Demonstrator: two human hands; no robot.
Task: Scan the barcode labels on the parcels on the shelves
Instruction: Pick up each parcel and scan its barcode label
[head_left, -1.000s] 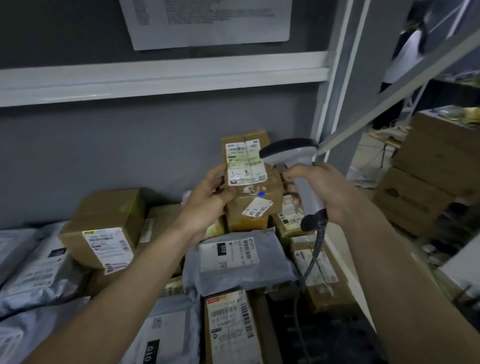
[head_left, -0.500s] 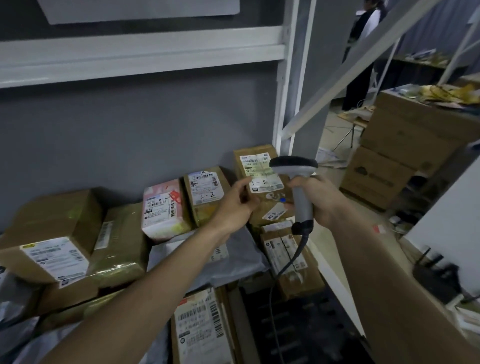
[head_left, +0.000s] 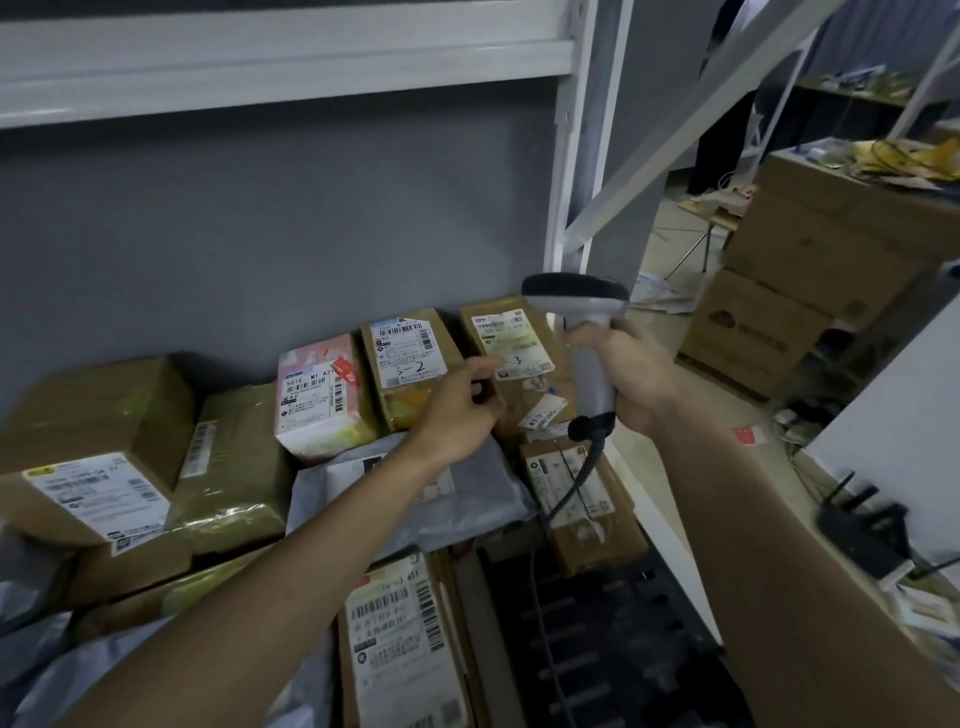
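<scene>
Head view: right hand (head_left: 636, 376) grips the scanner (head_left: 582, 332) by its handle, head up, cable (head_left: 569, 499) trailing down over the parcels. Left hand (head_left: 460, 410) hangs loosely curled, holding nothing, its fingertips seemingly just off the brown box (head_left: 511, 353) at the shelf's (head_left: 291, 62) back right, label facing us, beside the "5-2" box (head_left: 410, 358).

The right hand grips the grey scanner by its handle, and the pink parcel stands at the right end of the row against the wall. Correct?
Not quite. The head view shows the pink parcel left of two brown parcels; the right hand does grip the scanner.
</scene>
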